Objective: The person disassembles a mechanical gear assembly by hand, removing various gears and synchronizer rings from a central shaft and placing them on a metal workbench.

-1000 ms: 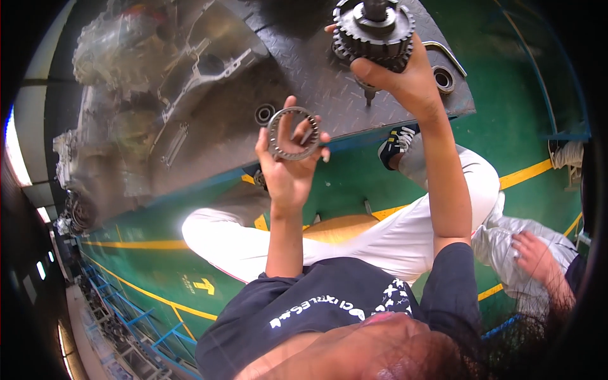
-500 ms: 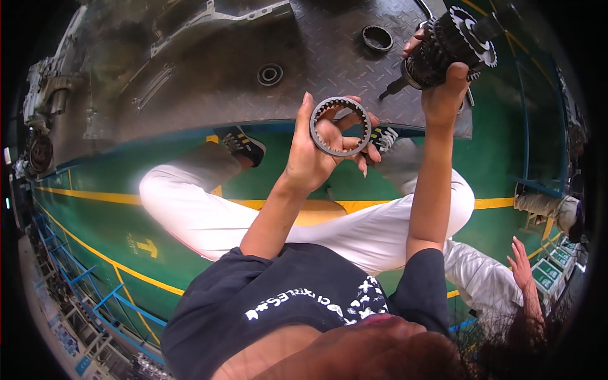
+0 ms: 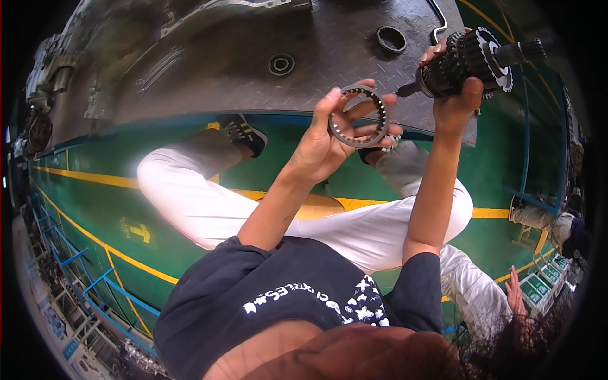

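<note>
My left hand (image 3: 318, 151) holds up a grey steel ring (image 3: 382, 118) with teeth round its inside, thumb on the rim and fingers spread behind and through it. The ring is tilted, just above the table's near edge. At the right, my right hand (image 3: 453, 113) grips a dark gear shaft (image 3: 470, 62) round its stack of gears, thumb on the near side. The shaft lies nearly level, with its splined end to the right and its thin end pointing left toward the ring. Ring and shaft are apart.
On the steel table (image 3: 215, 95) lie a dark toothed ring (image 3: 391, 39), a small round bearing-like part (image 3: 281, 64) and a bent metal rod (image 3: 438, 19). Metal castings (image 3: 60, 79) stand at the far left. Another person's hand (image 3: 516, 294) shows at the lower right.
The gear shaft has moved right and swung flatter. The ring has shifted slightly right and turned more edge-on, with my left thumb now on its upper left rim. The whole view has also shifted slightly.
</note>
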Tool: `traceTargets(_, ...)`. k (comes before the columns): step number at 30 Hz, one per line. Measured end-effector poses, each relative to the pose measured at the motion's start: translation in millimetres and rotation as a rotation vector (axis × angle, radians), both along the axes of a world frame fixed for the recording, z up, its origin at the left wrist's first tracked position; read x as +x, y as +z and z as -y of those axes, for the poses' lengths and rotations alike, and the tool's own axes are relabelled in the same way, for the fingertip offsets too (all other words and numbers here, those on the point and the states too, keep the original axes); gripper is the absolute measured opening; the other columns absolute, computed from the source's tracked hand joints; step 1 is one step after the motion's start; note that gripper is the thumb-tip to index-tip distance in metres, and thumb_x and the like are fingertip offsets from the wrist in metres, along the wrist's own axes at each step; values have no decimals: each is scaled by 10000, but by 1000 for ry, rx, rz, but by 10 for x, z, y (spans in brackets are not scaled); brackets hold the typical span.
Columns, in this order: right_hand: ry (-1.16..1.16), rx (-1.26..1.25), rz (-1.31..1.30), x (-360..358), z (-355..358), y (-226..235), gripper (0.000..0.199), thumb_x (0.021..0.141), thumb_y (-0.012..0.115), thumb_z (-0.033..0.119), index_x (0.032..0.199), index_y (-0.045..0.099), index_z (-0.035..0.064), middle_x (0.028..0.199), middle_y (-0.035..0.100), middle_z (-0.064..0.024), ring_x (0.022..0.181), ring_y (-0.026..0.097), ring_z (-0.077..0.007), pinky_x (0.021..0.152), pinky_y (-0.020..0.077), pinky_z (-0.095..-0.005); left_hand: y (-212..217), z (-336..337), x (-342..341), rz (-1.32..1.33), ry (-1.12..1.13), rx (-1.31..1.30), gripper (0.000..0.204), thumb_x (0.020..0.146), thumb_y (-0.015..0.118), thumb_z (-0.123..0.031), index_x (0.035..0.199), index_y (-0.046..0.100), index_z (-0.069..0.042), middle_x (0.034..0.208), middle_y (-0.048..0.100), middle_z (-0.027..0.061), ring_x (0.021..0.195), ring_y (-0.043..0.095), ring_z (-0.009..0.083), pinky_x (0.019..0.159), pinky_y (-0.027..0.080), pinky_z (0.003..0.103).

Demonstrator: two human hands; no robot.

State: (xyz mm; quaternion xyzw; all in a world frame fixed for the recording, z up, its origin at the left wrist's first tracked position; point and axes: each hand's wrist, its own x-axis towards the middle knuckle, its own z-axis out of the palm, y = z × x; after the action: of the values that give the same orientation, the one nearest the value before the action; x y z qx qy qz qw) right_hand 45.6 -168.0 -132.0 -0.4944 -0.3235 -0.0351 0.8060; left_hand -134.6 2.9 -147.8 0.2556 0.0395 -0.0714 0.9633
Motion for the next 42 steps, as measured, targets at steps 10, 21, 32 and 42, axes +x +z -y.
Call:
traceTargets(10,14,-112,-111,21,141,18,1013,846,716,781,1544,426,107,1142,592,-136,999,616,-319,921,524,-464,-161,-237,-182,218,-250,-38,539,1092,460,-496,1376,517,-41,1225,635,249,999,725,337,550,612,339)
traceTargets(21,19,-105,-93,34,108,-6,982,872,691,777,1541,443,102,1125,600,-134,978,619,-313,896,532,-453,-102,-245,1,123,277,1118,434,1088,554,-381,1424,592,-107,1324,678,142,1084,715,276,892,597,395)
traceTargets(32,13,-128,-87,-50,100,-12,981,858,778,713,1563,432,125,1131,624,-123,994,657,-293,882,556,-420,-572,-538,837,608,460,2197,650,915,814,-356,1511,601,-203,1422,619,112,1309,587,375,1142,456,495)
traceTargets(42,-27,-71,-10,-149,-21,44,867,841,905,570,1343,581,-59,1053,761,-140,953,765,-220,845,620,-342,672,-337,1146,853,270,1107,1321,775,953,-515,1736,150,-95,1697,411,180,1558,421,338,1273,350,491)
